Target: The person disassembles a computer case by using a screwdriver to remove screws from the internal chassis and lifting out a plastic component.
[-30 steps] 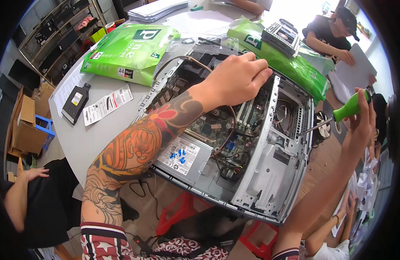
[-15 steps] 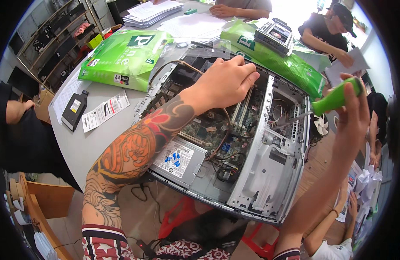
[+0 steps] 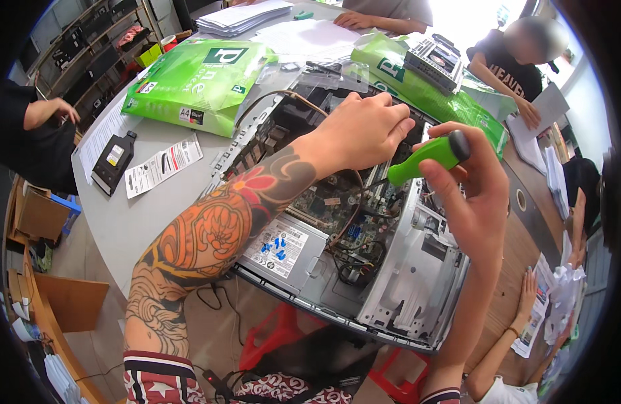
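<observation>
An opened desktop computer case [image 3: 391,296] lies in front of me, its circuit board [image 3: 317,202] and cables exposed. My left hand [image 3: 368,131] reaches across to the far part of the case, its fingers curled downward. Whatever those fingertips grip is hidden behind the hand. In my right hand [image 3: 475,195] is a screwdriver [image 3: 428,159] with a green handle and dark end cap. Its shaft points left and down over the board, close to my left hand; the tip is hard to make out. At the near left of the case sits a metal power supply [image 3: 280,249] with blue marks on its label.
Beyond the case lie two green paper packs [image 3: 199,87], the right one carrying a metal drive [image 3: 435,62]. A black plastic part [image 3: 114,161] and a white card [image 3: 164,165] rest at left. Other people work around the table, and a red stool [image 3: 273,333] stands below.
My right hand has brought the screwdriver leftward, from the case's right side to over the board beside my left hand. My left hand has shifted slightly right in the picture.
</observation>
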Tool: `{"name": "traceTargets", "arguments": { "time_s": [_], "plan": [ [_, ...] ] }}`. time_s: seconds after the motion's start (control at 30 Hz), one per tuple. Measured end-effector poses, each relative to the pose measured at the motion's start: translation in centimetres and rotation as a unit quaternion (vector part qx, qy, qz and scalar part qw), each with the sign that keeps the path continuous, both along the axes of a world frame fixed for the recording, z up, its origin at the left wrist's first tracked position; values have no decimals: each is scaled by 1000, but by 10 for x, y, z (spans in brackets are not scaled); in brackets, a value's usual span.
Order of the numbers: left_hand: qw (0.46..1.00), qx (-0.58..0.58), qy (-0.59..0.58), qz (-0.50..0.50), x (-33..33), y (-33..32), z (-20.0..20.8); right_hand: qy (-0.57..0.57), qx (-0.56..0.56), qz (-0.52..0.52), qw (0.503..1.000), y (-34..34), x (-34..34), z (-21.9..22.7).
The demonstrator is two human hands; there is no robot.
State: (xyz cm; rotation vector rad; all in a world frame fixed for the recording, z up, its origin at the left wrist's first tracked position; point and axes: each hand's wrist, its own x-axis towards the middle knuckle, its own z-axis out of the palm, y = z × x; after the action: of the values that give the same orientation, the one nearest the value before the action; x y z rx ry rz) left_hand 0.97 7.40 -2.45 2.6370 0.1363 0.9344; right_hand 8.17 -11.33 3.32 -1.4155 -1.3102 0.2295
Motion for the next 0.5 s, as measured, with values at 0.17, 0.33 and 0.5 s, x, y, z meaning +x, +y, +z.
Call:
{"name": "traceTargets", "arguments": {
  "time_s": [0.17, 0.33, 0.5],
  "plan": [
    [1000, -11, 11, 0, 0, -2, -1, -90, -46, 22, 995, 0, 0, -9],
    [1000, -5, 20, -1, 0, -3, -2, -101, -30, 4, 994, 2, 3, -15],
    [1000, -7, 29, -1, -1, -5, 0, -167, -26, -63, 984, 0, 0, -14]
  ]
}}
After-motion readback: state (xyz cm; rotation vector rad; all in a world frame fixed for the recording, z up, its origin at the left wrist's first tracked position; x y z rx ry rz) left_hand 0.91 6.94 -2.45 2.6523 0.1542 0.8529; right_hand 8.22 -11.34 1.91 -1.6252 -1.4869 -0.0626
